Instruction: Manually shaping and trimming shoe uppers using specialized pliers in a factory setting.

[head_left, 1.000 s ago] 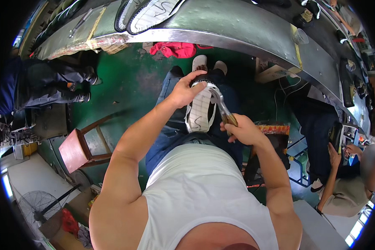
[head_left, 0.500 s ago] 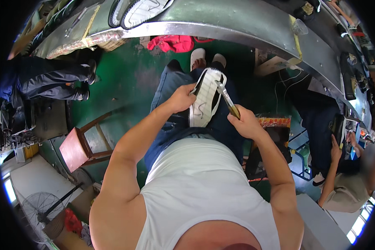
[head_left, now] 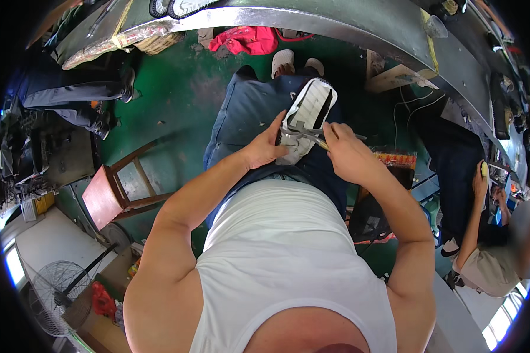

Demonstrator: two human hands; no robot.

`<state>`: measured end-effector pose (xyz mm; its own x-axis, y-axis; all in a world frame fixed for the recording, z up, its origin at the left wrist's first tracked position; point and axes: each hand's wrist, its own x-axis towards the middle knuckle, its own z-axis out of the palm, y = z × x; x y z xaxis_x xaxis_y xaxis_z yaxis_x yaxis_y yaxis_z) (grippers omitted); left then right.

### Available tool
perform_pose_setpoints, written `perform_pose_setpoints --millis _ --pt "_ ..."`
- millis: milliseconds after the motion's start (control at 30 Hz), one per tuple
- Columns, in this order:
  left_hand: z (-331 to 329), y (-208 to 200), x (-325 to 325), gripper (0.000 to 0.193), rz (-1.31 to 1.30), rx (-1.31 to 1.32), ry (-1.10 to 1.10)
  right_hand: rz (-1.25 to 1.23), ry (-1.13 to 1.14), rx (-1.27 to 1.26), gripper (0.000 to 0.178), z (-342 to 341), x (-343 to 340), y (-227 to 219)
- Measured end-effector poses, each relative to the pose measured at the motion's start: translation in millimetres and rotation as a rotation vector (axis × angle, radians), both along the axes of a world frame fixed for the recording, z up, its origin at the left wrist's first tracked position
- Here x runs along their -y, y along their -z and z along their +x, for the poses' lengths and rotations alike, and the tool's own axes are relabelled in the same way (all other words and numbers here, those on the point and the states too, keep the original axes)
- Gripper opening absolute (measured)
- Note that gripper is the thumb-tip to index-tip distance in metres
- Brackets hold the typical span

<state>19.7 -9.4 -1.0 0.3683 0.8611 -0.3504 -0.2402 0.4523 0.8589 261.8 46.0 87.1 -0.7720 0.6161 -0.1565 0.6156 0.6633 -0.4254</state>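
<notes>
The half-made shoe (head_left: 313,101) lies underside up on my jeans (head_left: 232,117), upper centre of the frame. My left grip (head_left: 263,148) is clamped on its lower left side; my right grip (head_left: 350,156) is closed round the metal pincers (head_left: 301,129). I judge the shoe light, firm underneath, best held by its sides. The desk (head_left: 247,23) edge curves across the top; green floor (head_left: 174,97) at upper left offers room.

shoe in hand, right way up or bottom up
Bottom up: the shoe shows its pale underside to the camera, the left hand holding its side.
</notes>
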Motion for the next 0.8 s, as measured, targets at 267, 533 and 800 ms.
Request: perform_pose_setpoints --millis 267,533,800 --pt "15.8 -9.0 -11.9 0.085 -0.436 0.346 -0.318 -0.197 -0.083 0.245 0.020 -13.6 -16.6 -6.6" --pt "13.4 48.3 -18.6 0.059 -0.131 -0.487 -0.500 -0.290 0.160 -0.013 0.031 -17.4 16.1 39.1" --pt "15.1 16.6 -18.4 0.046 0.285 -0.822 -0.325 0.109 0.197 -0.059 0.036 -16.1 -15.2 30.0"
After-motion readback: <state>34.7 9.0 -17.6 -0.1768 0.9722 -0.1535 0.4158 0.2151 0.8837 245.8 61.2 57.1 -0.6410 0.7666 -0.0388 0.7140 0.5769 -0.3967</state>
